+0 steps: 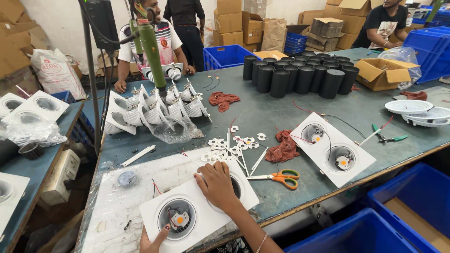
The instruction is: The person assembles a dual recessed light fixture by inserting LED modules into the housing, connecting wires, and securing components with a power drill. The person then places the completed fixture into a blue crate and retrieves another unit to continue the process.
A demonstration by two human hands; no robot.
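A white rectangular twin downlight housing (pixel 199 211) lies flat at the near edge of the desk (pixel 262 112), on a scuffed white sheet (pixel 117 206). It is smooth and matte with two round recesses; the nearer-left recess is open, showing a dark ring, thin wires and a small orange-yellow chip at its centre, while the other recess is mostly covered by a hand. Its long axis runs diagonally, from the lower left near the desk edge up toward the right. The right hand (pixel 216 185) rests palm-down on the far recess, fingers curled over its rim and pressing on it rather than closed around anything. The left hand (pixel 152 240) is only partly in view at the bottom edge; its thumb touches the housing's near corner, and how far its fingers are closed cannot be told. Just beyond the housing lie small white plastic ring clips (pixel 232 145) and white strips, then orange-handled scissors (pixel 279 177) and a crumpled rust-red cloth (pixel 283 147). To the right lies a second twin housing (pixel 333 149), also diagonal. Farther back stand matte black cylinders (pixel 300 75) in rows.
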